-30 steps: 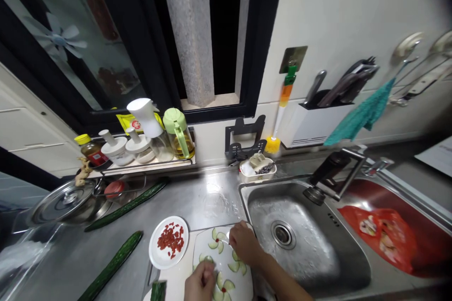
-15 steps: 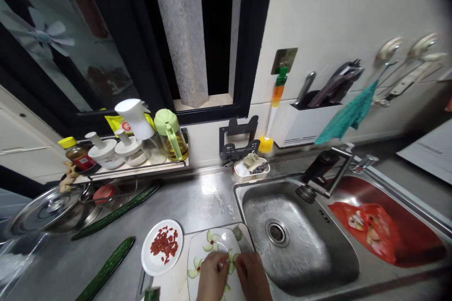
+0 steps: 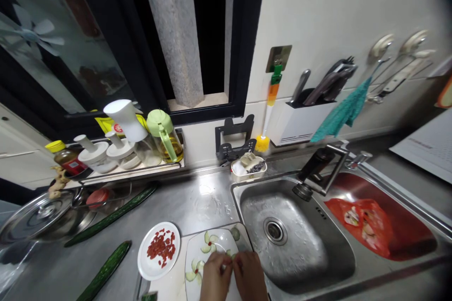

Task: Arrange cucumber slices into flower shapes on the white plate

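Over a white square plate, my left hand and my right hand are side by side, fingers pinched close together. What sits between the fingertips is hidden, though a bit of green cucumber shows beside them. On the plate, thin cucumber slices lie in flower shapes with small red berries in the middle. Left of it stands a round white dish with dried red berries, apparently goji. A cucumber stub lies at the bottom edge, and another cucumber piece is behind the plate.
Two whole cucumbers lie on the steel counter at left. A rack holds jars and an oil jug. To the right is a sink with a black faucet; a red bag lies in its second basin.
My hands have come closer together, the right one shifting slightly left. The whole view has shifted a little, and more of the lower-left slice flower shows.
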The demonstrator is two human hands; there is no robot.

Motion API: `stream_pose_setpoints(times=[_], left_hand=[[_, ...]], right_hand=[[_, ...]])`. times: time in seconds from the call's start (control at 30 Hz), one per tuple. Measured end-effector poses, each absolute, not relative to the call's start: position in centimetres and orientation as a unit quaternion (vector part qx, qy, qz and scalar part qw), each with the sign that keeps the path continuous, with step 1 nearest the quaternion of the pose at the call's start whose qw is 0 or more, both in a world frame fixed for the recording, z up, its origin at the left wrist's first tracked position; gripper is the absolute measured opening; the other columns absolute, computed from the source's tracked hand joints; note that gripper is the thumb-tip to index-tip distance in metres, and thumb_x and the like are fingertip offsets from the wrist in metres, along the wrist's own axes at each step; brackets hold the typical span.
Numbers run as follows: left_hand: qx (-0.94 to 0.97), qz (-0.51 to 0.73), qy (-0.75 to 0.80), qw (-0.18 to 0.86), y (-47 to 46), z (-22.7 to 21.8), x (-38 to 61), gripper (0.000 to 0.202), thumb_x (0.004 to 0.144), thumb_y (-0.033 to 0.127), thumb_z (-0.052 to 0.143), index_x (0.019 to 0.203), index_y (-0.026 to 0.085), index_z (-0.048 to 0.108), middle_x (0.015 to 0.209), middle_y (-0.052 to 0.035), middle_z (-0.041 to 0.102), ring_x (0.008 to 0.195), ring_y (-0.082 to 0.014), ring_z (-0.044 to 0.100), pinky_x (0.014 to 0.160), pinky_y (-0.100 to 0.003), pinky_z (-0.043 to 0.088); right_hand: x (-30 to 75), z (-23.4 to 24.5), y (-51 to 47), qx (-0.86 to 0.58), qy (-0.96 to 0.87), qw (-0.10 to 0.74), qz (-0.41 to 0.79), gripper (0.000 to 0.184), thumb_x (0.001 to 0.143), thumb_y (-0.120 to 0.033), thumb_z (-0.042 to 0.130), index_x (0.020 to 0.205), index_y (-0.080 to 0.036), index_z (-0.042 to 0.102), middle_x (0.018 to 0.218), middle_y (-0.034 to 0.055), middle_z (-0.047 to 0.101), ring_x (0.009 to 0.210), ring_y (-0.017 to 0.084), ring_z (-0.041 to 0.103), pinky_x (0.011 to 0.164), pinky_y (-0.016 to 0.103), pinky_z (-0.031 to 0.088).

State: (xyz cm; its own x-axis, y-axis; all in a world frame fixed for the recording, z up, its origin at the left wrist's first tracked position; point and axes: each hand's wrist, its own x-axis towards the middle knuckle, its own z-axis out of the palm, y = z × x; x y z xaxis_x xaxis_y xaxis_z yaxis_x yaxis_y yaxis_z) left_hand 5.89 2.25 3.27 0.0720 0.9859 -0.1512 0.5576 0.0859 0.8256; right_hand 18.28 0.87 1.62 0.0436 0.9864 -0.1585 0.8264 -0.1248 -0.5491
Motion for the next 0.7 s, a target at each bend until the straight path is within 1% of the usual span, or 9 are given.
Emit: stream_pose_setpoints(times=[0.17,0.4,0.5,0.7], left_hand=[[0.617,0.279,0.614,0.405,2.3,2.8,5.8,0.023,0.076,0.014,0.049,0.071,0.019,0.071,0.077,-0.0065,0.070,0.078,-0.0177,0.065,0.075,-0.028,0.049],[0.620,0.271,0.618,0.401,2.4,2.4,5.9,0.024,0.074,0.009,0.050,0.074,0.017,0.072,0.079,-0.0080,0.071,0.078,-0.0183,0.066,0.075,-0.028,0.050],[0.619,0.269,0.620,0.400,2.4,2.3,6.0,0.023,0.073,0.009,0.051,0.073,0.017,0.072,0.077,-0.0070,0.071,0.077,-0.0181,0.066,0.074,-0.028,0.050],[0.621,0.279,0.623,0.385,2.3,2.0,6.0,0.022,0.072,0.009,0.050,0.070,0.018,0.070,0.075,-0.0055,0.070,0.075,-0.0169,0.065,0.073,-0.027,0.050]], right_hand=[[18.1,1.9,0.9,-0.714,-0.631,0.151,0.263,0.022,0.089,-0.014,0.042,0.080,-0.015,0.062,0.086,0.0120,0.066,0.092,0.028,0.055,0.084,0.042,0.041],[18.9,0.5,0.5,-0.685,-0.649,0.194,0.267,0.024,0.090,-0.018,0.041,0.082,-0.017,0.063,0.085,0.0090,0.066,0.091,0.025,0.055,0.084,0.040,0.041],[19.1,0.1,0.3,-0.682,-0.650,0.202,0.268,0.023,0.089,-0.017,0.042,0.082,-0.017,0.064,0.085,0.0085,0.066,0.091,0.025,0.055,0.084,0.039,0.041],[19.1,0.8,0.6,-0.683,-0.646,0.195,0.280,0.022,0.087,-0.015,0.044,0.081,-0.017,0.065,0.084,0.0087,0.066,0.090,0.025,0.056,0.084,0.039,0.041]])
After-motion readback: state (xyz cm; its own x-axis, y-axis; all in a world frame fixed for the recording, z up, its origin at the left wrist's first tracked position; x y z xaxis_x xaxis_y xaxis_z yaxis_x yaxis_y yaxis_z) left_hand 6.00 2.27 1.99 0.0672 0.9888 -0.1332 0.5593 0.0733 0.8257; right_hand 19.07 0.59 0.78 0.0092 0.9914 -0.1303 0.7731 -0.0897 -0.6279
